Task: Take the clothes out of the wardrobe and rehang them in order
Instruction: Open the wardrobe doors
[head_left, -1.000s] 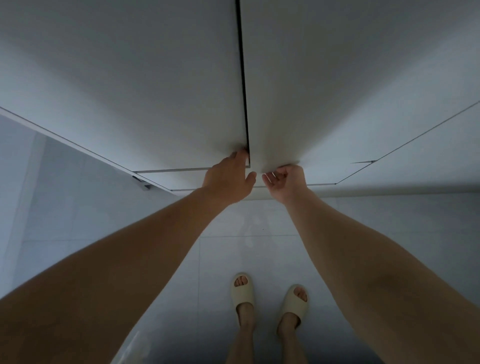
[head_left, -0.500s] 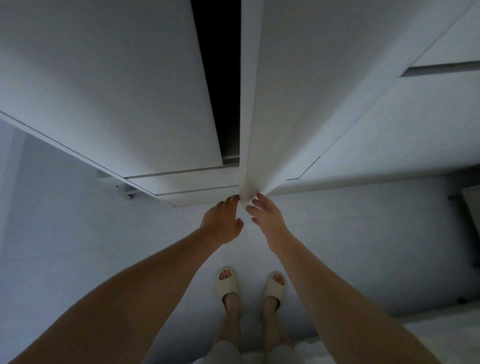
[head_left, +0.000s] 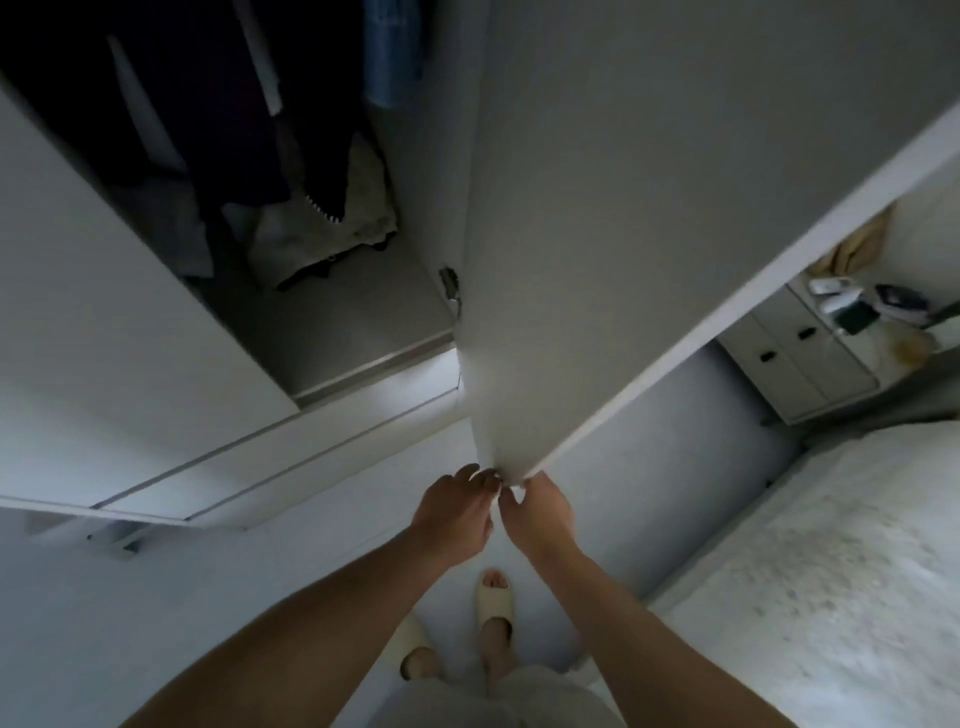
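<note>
Hands meet at the bottom corner of the right door (head_left: 597, 234), near six o'clock from the wardrobe opening. The left hand (head_left: 452, 512) has its fingertips curled against the door's lower edge, and the right hand (head_left: 540, 512) pinches that same corner between thumb and fingers. The door stands swung well out toward the person, its face filling the view from twelve to two o'clock. Clothes (head_left: 218, 119) hang inside the wardrobe (head_left: 337, 322) at about eleven o'clock, dark garments with a blue one (head_left: 389, 52) beside them, and a pale heap (head_left: 322, 234) lies on the wardrobe floor beneath. The left door (head_left: 104, 322) at nine o'clock looks shut or nearly so. A bed (head_left: 805, 571) lies at four o'clock, close behind the swinging door. To my eye the step in hand is opening up: better to carry the door fully round, watching it clears the bed, then let go and open the left door too, so the whole rail can be reached before lifting any hanger.
</note>
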